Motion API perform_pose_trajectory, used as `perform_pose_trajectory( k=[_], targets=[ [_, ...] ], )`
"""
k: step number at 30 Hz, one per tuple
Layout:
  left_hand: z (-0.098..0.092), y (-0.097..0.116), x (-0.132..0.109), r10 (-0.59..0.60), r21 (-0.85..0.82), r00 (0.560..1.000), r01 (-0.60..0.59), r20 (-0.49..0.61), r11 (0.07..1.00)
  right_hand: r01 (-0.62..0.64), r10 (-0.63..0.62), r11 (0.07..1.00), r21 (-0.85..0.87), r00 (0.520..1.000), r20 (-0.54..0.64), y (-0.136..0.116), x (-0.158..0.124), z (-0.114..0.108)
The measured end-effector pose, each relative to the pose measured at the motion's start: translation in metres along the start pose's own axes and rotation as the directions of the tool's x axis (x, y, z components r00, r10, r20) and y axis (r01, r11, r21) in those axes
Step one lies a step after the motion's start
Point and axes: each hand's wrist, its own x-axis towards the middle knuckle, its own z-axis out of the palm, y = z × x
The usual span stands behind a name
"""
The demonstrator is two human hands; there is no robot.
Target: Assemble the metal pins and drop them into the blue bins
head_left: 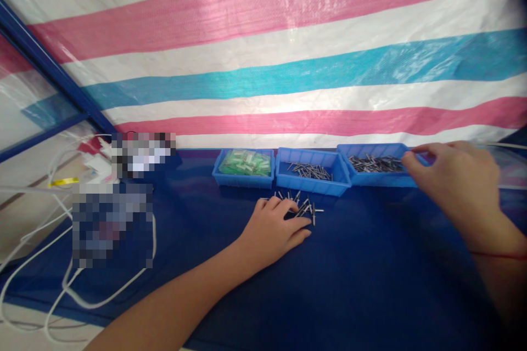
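My left hand (276, 227) lies palm down on the dark blue tabletop (362, 274), fingers curled over a small heap of loose metal pins (303, 206). My right hand (448, 175) reaches to the right-hand blue bin (373, 178), fingers pinched together at its rim over the metal pins (374, 163) inside. What the fingertips hold is too small to make out. A thin red thread circles my right wrist.
Three blue plastic bins stand in a row at the table's back: the left bin (242, 179) holds green parts, the middle bin (309, 185) holds metal pins. White cables (82, 296) loop at the left. A striped pink, white and blue tarp (263, 55) hangs behind.
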Motion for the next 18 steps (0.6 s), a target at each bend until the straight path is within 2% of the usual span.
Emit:
perform_pose_trajectory(
  k=[2,8,13,18],
  targets=[
    [0.001,-0.001,0.000,0.008,0.003,1.000,-0.008,0.002,1.000,0.035,-0.033,0.998,0.046,0.999,-0.041,-0.007,-0.001,-0.006],
    [0.002,-0.005,0.000,0.022,0.013,1.000,-0.022,0.010,1.000,0.244,-0.218,0.943,0.226,0.967,-0.133,-0.044,-0.010,-0.041],
    [0.000,-0.006,0.000,0.012,0.030,1.000,-0.012,0.010,0.999,0.315,-0.301,0.859,0.404,0.949,-0.099,-0.072,-0.023,-0.060],
    [-0.004,-0.010,0.002,-0.043,-0.059,0.999,0.043,-0.012,0.997,0.340,-0.406,0.725,0.599,0.914,-0.028,-0.095,-0.038,-0.070]
  ],
)
